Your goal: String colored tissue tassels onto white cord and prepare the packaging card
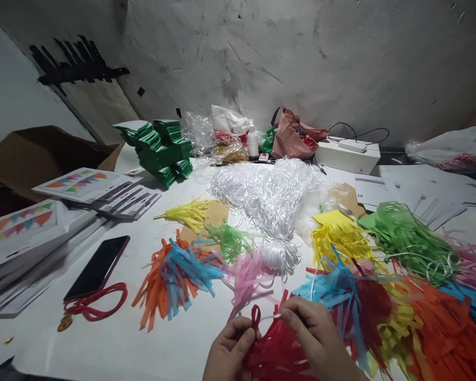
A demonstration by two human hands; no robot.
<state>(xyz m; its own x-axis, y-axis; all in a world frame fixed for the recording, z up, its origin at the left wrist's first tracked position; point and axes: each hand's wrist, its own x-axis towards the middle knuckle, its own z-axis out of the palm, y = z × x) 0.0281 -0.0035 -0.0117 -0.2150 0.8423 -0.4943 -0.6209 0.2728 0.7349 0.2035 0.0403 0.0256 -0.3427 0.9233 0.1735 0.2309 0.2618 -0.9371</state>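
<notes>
A red paper tassel (275, 352) lies at the table's near edge, its twisted loop (256, 316) standing up between my hands. My left hand (227, 349) pinches the tassel's neck just below the loop. My right hand (315, 336) grips the tassel's other side and holds a thin white string (270, 316) that runs to the loop. A big bundle of white string (275, 203) lies just beyond, its tied end near the pink tassel (248, 278).
Finished tassels in orange and blue (174, 278), green (228, 239) and yellow (186, 212) lie in the middle; a mixed pile (404, 286) fills the right. A phone (98, 267) with a red lanyard and printed sheets (85, 185) sit left. Green paper stacks (162, 148), bags and a white box (347, 156) line the wall.
</notes>
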